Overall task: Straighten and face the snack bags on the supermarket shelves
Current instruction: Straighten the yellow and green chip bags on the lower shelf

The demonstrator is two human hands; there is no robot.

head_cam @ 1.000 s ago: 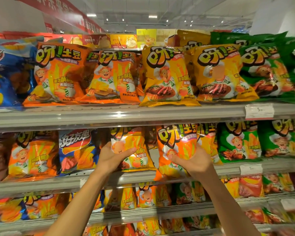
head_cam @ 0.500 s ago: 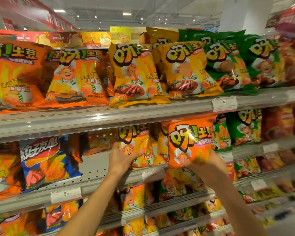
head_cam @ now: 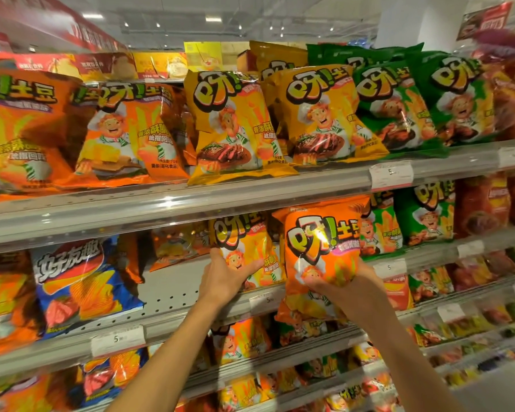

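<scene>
My right hand (head_cam: 351,285) grips the lower part of an orange snack bag (head_cam: 321,248), upright and facing me, held out in front of the middle shelf (head_cam: 173,319). My left hand (head_cam: 223,278) holds the bottom of a yellow-orange snack bag (head_cam: 244,248) that stands on that shelf, thumb across its front. Left of this bag a bare stretch of shelf shows, with another orange bag (head_cam: 176,245) lying further back. The right hand's fingers are partly hidden behind its bag.
The top shelf (head_cam: 191,200) carries orange, yellow and green bags. A blue bag (head_cam: 81,281) stands left on the middle shelf, green bags (head_cam: 422,215) to the right. Price tags (head_cam: 118,340) hang on the rails. Lower shelves hold smaller bags.
The view has swung right. My right hand has pulled the orange bag up and forward off the shelf front. My left hand keeps hold of the yellow-orange bag.
</scene>
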